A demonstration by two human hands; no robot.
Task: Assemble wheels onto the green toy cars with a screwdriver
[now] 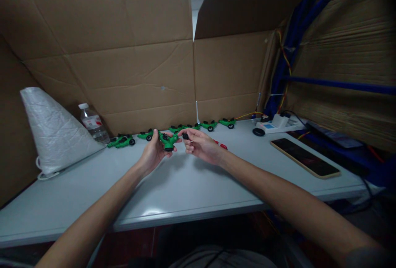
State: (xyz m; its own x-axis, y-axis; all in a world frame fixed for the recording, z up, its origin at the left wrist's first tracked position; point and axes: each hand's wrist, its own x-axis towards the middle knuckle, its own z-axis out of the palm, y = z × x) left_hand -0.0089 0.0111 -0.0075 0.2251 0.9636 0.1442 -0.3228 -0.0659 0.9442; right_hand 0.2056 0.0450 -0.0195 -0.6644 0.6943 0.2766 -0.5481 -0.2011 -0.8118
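Observation:
Over the middle of the table, my left hand [154, 151] is closed around a green toy vehicle [168, 139] with black parts. Just to its right, my right hand [201, 145] pinches a small round black piece [185, 136], which looks like a toy wheel, between thumb and fingertips. The piece is close to the toy's right side; a small gap seems to lie between them. Behind my hands, more green toy vehicles stand in a row, among them one with black wheels [227, 123] and another at the left [121, 140].
A red pen-like item [220, 144] lies behind my right wrist. To the right are a phone [305, 157], a white power strip [280, 123] and a black ring [258, 132]. A white bag [57, 130] and a plastic bottle [93, 123] stand left. Cardboard walls [139, 74] enclose the table [148, 198].

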